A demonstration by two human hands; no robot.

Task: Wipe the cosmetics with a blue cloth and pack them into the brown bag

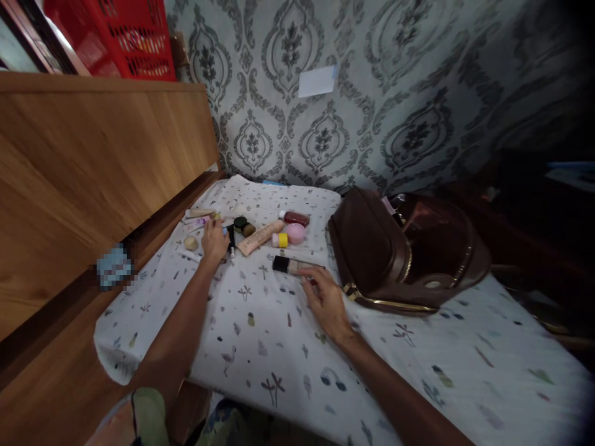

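My right hand (326, 303) has its thumb and fingers closed on the near end of a foundation bottle (294, 266) with a black cap, which lies on the white printed cloth (251, 347). My left hand (214, 243) reaches among small cosmetics, its fingers bent downward and drawn together; what they hold, if anything, is hidden. Beside it are a black tube (231, 240), a purple-and-white packet (198, 223) and a round beige item (190, 243). Between the hands lie a peach squeeze tube (260, 238), a yellow-and-pink small bottle (280, 240), a round pink container (295, 233) and a dark red bottle (296, 218).
On the right stands an open brown leather bag (372, 248) with gold zips and things inside. A wooden cabinet (102, 148) borders the left side, with a red plastic basket (139, 40) on top. Patterned wallpaper (320, 136) covers the wall behind.
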